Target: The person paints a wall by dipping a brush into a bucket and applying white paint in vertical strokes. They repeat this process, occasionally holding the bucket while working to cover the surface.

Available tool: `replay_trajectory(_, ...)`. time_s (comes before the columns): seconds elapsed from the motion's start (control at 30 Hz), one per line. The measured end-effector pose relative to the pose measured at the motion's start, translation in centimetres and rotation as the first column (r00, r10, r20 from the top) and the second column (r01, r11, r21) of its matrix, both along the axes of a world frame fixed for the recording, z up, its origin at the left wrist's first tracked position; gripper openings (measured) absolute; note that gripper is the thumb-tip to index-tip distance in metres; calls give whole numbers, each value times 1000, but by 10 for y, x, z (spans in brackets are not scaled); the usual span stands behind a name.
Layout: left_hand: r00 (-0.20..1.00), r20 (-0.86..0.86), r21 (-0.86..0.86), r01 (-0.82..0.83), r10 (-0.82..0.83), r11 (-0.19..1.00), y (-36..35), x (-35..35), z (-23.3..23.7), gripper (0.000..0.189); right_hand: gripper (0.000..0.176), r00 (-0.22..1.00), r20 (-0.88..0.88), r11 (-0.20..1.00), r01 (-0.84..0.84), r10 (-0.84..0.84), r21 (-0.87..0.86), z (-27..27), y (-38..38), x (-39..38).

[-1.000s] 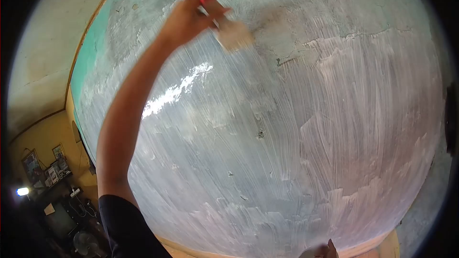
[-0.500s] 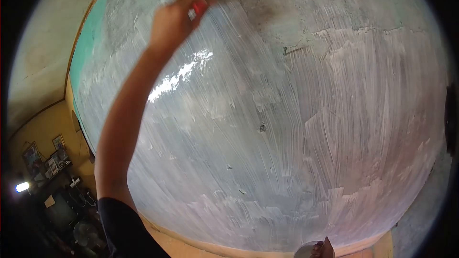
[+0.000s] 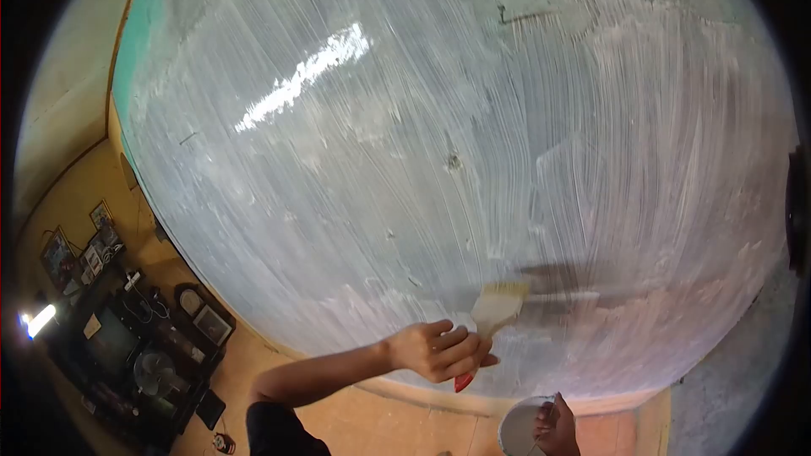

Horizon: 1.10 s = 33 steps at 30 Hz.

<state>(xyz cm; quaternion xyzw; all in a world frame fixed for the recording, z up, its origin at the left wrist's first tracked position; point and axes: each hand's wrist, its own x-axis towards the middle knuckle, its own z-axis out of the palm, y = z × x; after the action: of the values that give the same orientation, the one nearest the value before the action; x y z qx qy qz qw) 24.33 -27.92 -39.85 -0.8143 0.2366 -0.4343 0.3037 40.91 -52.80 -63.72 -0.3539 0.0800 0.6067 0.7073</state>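
My left hand (image 3: 439,351) is closed around the red handle of a wide paintbrush (image 3: 498,307). Its pale, yellow-tipped bristles point up and to the right, in front of the lower part of a streaky whitish wall (image 3: 380,203). At the bottom of the view, my right hand (image 3: 554,427) grips a white bucket (image 3: 507,424) by its near right rim, below and to the right of the brush. What is inside the bucket is hard to see.
Turquoise paint (image 3: 144,38) shows along the wall's left edge. At lower left, a dark cabinet (image 3: 93,363) carries a fan (image 3: 156,373) and framed pictures. A lit lamp (image 3: 40,321) glows at far left. The floor (image 3: 380,426) is orange.
My left hand has come down from the upper wall to just above the bucket, still holding the paintbrush. More of the bucket and my right hand show as the view has tilted down.
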Motion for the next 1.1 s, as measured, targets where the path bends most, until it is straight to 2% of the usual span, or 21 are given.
replay_trajectory(0.03, 999, -35, -131, 10, -15, 991, -9, -5, -21, 30, 43, 997, -72, 999, -5, 7, 39, -13, 1, 2)
replay_trajectory(0.07, 987, -155, -298, -76, 31, 951, -18, -15, -38, 22, 48, 990, -143, 997, -2, 13, 77, -25, -5, 1)
replay_trajectory(0.1, 985, -169, -324, -77, 22, 943, -26, -18, -53, 22, 48, 988, -158, 999, 3, 5, 49, -23, -10, -3)
replay_trajectory(0.13, 969, -232, -563, -201, 80, 802, -33, -20, -69, 21, 46, 982, -189, 996, -3, 21, 92, -10, -11, -6)
replay_trajectory(0.17, 942, -315, -742, -319, 113, 590, -39, -21, -89, 21, 44, 975, -221, 991, -1, 31, 136, 0, -12, -6)
replay_trajectory(0.2, 967, -234, -949, -250, 101, 192, -43, -17, -125, 23, 43, 980, -199, 992, -6, 31, 124, 5, -13, -6)
replay_trajectory(0.23, 962, -261, -948, -270, 74, 167, -40, -22, -156, 23, 42, 984, -179, 994, -8, 27, 110, 10, -13, -5)
replay_trajectory(0.3, 832, -459, -888, -429, 312, -164, -43, -30, -204, 28, 43, 977, -209, 985, -7, 44, 175, 24, -12, -5)
replay_trajectory(0.37, 854, -447, -847, -309, 265, -433, -61, -39, -206, 34, 42, 976, -217, 987, 2, 33, 162, 41, -11, -8)
replay_trajectory(0.4, 887, -385, -848, -229, 257, -479, -66, -42, -208, 38, 41, 972, -229, 982, -2, 45, 188, 47, -11, -8)
replay_trajectory(0.43, 901, -350, -848, -189, 255, -494, -69, -48, -212, 40, 41, 969, -242, 976, -6, 59, 216, 50, -11, -9)
replay_trajectory(0.5, 909, -392, -808, -267, 141, -525, -68, -60, -211, 37, 43, 972, -229, 965, 5, 56, 260, 52, -10, -10)
replay_trajectory(0.53, 909, -398, -794, -276, 120, -542, -70, -62, -203, 38, 43, 967, -254, 973, 26, 33, 228, 56, -9, -12)
replay_trajectory(0.6, 920, -388, -761, -284, 58, -584, -67, -66, -199, 37, 46, 969, -238, 929, 26, 67, 370, 67, -5, -13)
replay_trajectory(0.63, 935, -349, -796, -261, 61, -547, -66, -66, -191, 37, 48, 978, -199, 910, 20, 69, 413, 71, -4, -14)
replay_trajectory(0.73, 946, -297, -814, -178, 133, -553, -62, -60, -170, 37, 47, 982, -186, 913, 37, 44, 407, 83, 0, -18)
replay_trajectory(0.8, 967, -207, -897, -126, 151, -423, -52, -58, -168, 40, 48, 982, -185, 899, 50, 34, 435, 88, 2, -21)
replay_trajectory(0.97, 969, -177, -864, -68, 174, -499, -47, -42, -143, 39, 49, 985, -174, 903, 77, -3, 422, 98, 8, -28)
replay_trajectory(1.03, 981, -28, -907, 55, 191, -418, -47, -37, -139, 41, 49, 978, -205, 874, 76, 27, 480, 99, 11, -30)
replay_trajectory(1.1, 985, 4, -886, 83, 170, -457, -56, -29, -132, 40, 50, 979, -202, 881, 84, 14, 466, 103, 11, -30)
